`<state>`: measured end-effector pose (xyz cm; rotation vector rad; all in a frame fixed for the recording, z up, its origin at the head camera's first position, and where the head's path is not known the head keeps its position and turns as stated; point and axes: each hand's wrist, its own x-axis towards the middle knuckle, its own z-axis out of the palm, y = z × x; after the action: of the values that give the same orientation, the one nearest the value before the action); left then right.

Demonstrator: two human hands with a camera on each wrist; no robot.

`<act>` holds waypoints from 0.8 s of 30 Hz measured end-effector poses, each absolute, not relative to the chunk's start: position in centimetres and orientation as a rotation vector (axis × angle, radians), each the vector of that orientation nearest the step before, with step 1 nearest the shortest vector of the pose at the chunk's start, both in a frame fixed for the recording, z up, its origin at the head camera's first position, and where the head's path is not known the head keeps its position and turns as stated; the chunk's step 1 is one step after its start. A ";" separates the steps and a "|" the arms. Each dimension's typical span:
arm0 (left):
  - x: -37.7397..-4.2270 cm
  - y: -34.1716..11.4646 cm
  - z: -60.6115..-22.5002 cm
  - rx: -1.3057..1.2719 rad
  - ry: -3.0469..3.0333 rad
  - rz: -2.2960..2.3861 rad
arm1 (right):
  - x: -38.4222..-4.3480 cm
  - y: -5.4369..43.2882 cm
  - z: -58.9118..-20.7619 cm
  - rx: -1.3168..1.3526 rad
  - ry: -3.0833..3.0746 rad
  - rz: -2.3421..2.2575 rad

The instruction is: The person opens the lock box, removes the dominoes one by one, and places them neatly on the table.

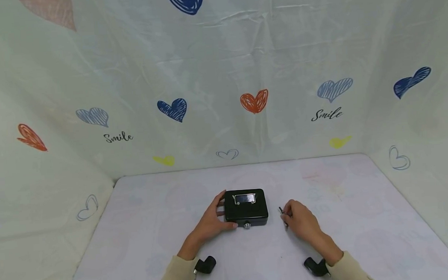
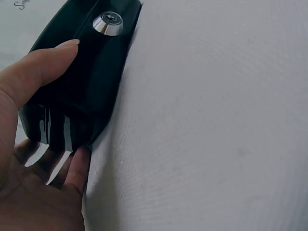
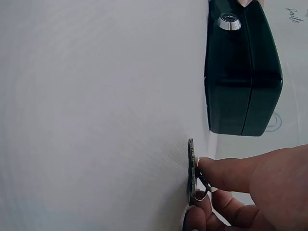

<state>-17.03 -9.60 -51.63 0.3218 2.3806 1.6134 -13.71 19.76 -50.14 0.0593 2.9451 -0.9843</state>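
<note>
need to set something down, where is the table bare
Bare: the table behind the box up to the back sheet, left of the left hand, and right of the right hand. Crowded: the narrow gap between box and key, which the right hand holds.

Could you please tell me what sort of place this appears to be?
Probably a curtained-off recording booth: heart-printed sheeting backs and flanks a pale table, and the black wrist-worn devices suggest filming.

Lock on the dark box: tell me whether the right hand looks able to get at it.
Likely yes: the lock is on the near side, bare tabletop separates the right hand, pinching keys, from the box, and the left hand leaves the lock uncovered.
</note>
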 end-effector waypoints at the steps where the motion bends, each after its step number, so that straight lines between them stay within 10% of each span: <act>1: -17.1 -9.6 -51.6 0.325 2.379 1.611 | -13.7 19.7 -50.1 0.056 2.944 -0.990; 24: -17.4 -9.7 -52.1 0.327 2.432 1.610 | -12.6 19.4 -49.6 -0.009 2.944 -1.170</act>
<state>-17.36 -9.68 -52.07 0.3272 2.4323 1.6098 -12.61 19.44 -49.59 -0.0091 2.9440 -1.1699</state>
